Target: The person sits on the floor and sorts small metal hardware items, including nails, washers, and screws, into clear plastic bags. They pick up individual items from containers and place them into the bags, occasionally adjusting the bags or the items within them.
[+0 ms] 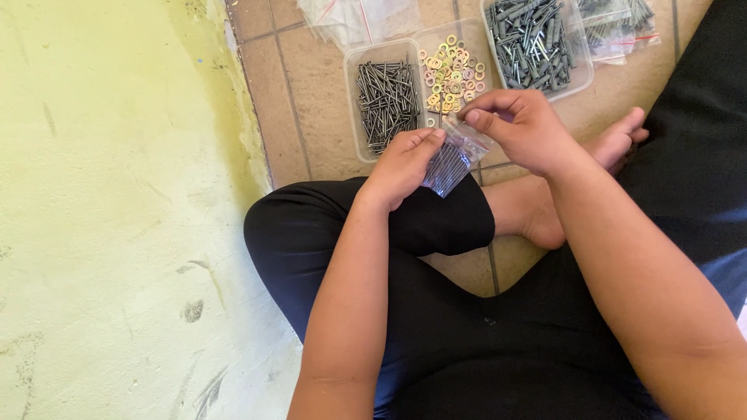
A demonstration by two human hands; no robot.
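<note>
Now at frame centre: small clear plastic bag of dark nails (450,165), held between both hands. My left hand (405,165) pinches its lower edge, fingers closed on it; my right hand (520,124) grips its top edge, thumb and fingers clamped. Upper centre, clear tubs: dark nails (387,101), brass and pale washers (451,71), grey wall plugs (535,40). Empty bags (350,17) above. Tan tiled floor (315,101); yellow-green wall (109,210) fills the left.
</note>
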